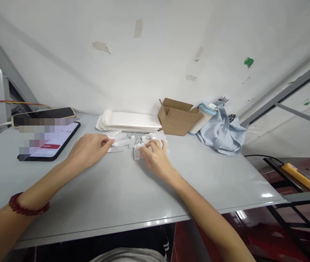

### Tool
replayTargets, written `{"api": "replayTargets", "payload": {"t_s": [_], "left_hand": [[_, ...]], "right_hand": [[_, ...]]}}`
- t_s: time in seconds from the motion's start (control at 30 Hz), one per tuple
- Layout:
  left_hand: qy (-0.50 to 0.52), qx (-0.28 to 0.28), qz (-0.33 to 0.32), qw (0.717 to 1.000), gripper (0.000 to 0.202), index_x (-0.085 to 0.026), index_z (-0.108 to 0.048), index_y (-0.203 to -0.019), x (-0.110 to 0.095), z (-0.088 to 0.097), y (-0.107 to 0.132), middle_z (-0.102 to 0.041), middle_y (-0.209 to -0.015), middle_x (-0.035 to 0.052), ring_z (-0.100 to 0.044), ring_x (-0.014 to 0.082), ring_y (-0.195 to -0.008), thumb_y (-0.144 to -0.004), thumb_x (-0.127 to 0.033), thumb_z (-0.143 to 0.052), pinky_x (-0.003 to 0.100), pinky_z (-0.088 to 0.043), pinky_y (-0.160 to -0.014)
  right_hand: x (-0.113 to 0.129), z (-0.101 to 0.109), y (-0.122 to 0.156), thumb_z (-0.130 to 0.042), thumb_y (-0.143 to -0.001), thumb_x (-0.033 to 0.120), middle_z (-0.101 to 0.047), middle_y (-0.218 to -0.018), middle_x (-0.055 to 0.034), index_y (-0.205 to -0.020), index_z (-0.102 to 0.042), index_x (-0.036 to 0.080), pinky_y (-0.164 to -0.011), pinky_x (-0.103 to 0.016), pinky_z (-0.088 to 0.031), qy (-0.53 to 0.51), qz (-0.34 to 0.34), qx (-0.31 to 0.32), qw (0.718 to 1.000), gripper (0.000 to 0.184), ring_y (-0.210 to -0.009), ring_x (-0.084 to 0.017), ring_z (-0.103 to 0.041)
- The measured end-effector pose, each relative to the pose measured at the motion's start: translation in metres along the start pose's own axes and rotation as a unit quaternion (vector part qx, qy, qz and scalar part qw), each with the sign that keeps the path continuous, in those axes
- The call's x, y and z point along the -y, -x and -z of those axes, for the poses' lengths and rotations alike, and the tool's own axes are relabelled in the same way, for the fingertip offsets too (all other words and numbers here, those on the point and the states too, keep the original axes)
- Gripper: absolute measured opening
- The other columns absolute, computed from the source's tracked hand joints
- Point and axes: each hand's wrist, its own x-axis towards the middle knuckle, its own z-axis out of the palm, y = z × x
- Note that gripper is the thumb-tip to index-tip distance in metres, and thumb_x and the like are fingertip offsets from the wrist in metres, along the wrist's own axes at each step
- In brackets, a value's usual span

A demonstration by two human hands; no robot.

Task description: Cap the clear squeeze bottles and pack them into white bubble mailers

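Observation:
My left hand (91, 147) is closed, thumb pressed to the curled fingers, at the edge of a loose pile of small translucent plastic packets (119, 142). What sits in its pinch, if anything, is hidden. A hand's width to the right, my right hand (156, 156) bends its fingers down onto a second heap of small white plastic pieces (145, 137). Its thumb and forefinger close on one small white piece (136, 152), lying at the near side of that heap. A separate white piece (132, 142) lies between the two piles.
Behind the piles lies a stack of flat white boxes (135, 122). An open cardboard box (178, 118), a blue-lidded cup (204, 118) and a light blue cloth bag (222, 133) stand to its right. Two phones (53, 143) lie left on the grey table (111, 196), against a white wall.

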Motion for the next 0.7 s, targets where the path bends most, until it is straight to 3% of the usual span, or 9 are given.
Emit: {"api": "replayTargets", "payload": {"t_s": [0.13, 0.23, 0.33, 0.43, 0.5, 0.57, 0.7], "left_hand": [[0.002, -0.027, -0.009, 1.000, 0.039, -0.023, -0.040, -0.055, -0.006, 0.003, 0.004, -0.045, -0.050, 0.0002, -0.041, 0.0178, -0.052, -0.087, -0.045, -0.040, 0.030, -0.026, -0.056], [0.060, -0.031, -0.031, 0.997, 0.039, -0.022, -0.050, -0.058, -0.007, 0.000, 0.003, -0.052, -0.054, 0.0011, -0.047, 0.0183, -0.055, -0.086, -0.048, -0.042, 0.030, -0.030, -0.057], [0.153, 0.021, -0.047, 0.987, 0.037, -0.021, -0.066, -0.085, -0.005, -0.007, 0.002, -0.065, -0.069, 0.0025, -0.058, 0.0200, -0.064, -0.084, -0.053, -0.047, 0.029, -0.039, -0.061], [0.175, 0.056, -0.080, 0.980, 0.050, -0.021, -0.061, -0.118, -0.004, -0.012, 0.004, -0.070, -0.080, 0.0026, -0.060, 0.0203, -0.067, -0.085, -0.057, -0.050, 0.029, -0.043, -0.063], [0.165, 0.060, -0.108, 0.979, 0.053, -0.022, -0.056, -0.127, -0.005, -0.014, 0.006, -0.070, -0.083, 0.0023, -0.061, 0.0201, -0.068, -0.088, -0.057, -0.048, 0.030, -0.044, -0.065], [0.156, 0.060, -0.133, 0.977, 0.049, -0.022, -0.058, -0.123, -0.008, -0.013, 0.008, -0.070, -0.081, 0.0024, -0.061, 0.0196, -0.067, -0.091, -0.055, -0.045, 0.030, -0.044, -0.064], [0.140, 0.050, -0.177, 0.973, 0.039, -0.019, -0.066, -0.091, -0.012, -0.010, 0.009, -0.067, -0.072, 0.0032, -0.057, 0.0180, -0.062, -0.093, -0.048, -0.040, 0.029, -0.041, -0.062]], "right_hand": [[-0.002, 0.003, -0.001, -0.045, -0.097, 0.013, -0.066, -0.102, -0.0095, -0.111, -0.066, 0.023, -0.103, -0.053, -0.027, -0.034, -0.029, -0.083, 0.996, 0.028, -0.109, -0.024, -0.054], [-0.002, 0.007, -0.001, -0.046, -0.098, 0.021, -0.069, -0.097, -0.0074, -0.111, -0.065, 0.023, -0.100, -0.046, -0.032, -0.077, -0.042, -0.145, 0.985, 0.023, -0.103, -0.023, -0.057], [0.000, 0.011, 0.000, -0.047, -0.098, 0.025, -0.070, -0.097, -0.0075, -0.109, -0.064, 0.022, -0.093, -0.040, -0.038, -0.124, -0.033, -0.201, 0.971, 0.021, -0.097, -0.023, -0.059], [0.004, 0.014, 0.001, -0.046, -0.098, 0.029, -0.071, -0.097, -0.0083, -0.107, -0.063, 0.021, -0.089, -0.040, -0.042, -0.159, -0.021, -0.241, 0.957, 0.020, -0.093, -0.023, -0.060], [0.006, 0.015, 0.002, -0.047, -0.098, 0.031, -0.070, -0.095, -0.0084, -0.106, -0.062, 0.021, -0.088, -0.039, -0.044, -0.172, -0.015, -0.253, 0.952, 0.020, -0.091, -0.023, -0.061], [0.007, 0.016, 0.003, -0.048, -0.098, 0.031, -0.070, -0.094, -0.0087, -0.107, -0.062, 0.021, -0.087, -0.039, -0.045, -0.184, -0.008, -0.258, 0.948, 0.019, -0.092, -0.023, -0.062], [0.009, 0.018, 0.004, -0.050, -0.097, 0.031, -0.069, -0.095, -0.0092, -0.107, -0.062, 0.020, -0.086, -0.040, -0.047, -0.203, -0.005, -0.247, 0.948, 0.019, -0.094, -0.023, -0.062]]}}
